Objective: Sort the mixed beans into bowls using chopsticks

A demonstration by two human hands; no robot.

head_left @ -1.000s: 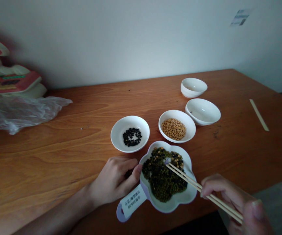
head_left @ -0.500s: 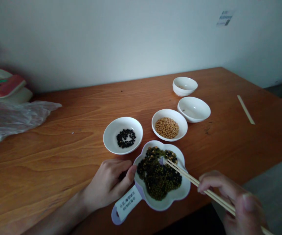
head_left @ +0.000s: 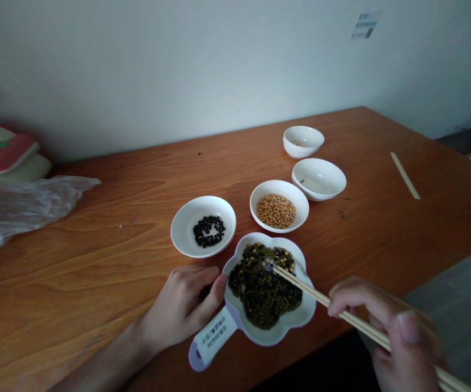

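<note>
Our curled left hand (head_left: 180,307) rests its fingertips on a white flower-shaped dish (head_left: 298,326) heaped with green and black beans (head_left: 262,288). Our right hand's (head_left: 386,332) fingers pinch long pale wooden chopsticks (head_left: 320,299), their tips over the beans.

left forearm (head_left: 108,348): bare | left hand (head_left: 180,307): bare, short nails | right hand (head_left: 390,332): bare, broad thumbnail
</note>
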